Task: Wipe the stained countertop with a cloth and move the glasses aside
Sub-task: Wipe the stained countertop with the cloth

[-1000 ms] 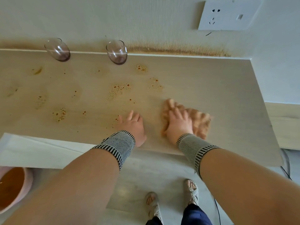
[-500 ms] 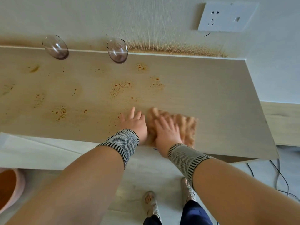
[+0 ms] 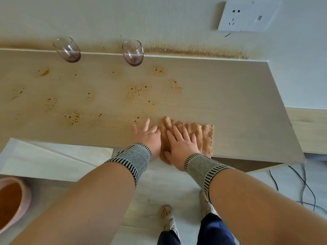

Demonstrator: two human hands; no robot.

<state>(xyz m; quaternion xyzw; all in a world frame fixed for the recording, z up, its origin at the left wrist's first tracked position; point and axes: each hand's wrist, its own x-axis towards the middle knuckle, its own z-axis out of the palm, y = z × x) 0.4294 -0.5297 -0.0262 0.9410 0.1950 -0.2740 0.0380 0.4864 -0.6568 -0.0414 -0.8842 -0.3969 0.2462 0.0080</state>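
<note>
Stained countertop (image 3: 221, 96): flat-fingered right hand (image 3: 182, 145) presses cloth (image 3: 198, 133); glasses (image 3: 133, 53) seemingly empty.

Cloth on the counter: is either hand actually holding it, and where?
Neither grips it. The right hand presses flat on the cloth's left half with straight fingers; the left hand rests on the counter beside it.

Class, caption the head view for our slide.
Right hand presses tan cloth on the stained countertop; two glasses stand behind.
</note>
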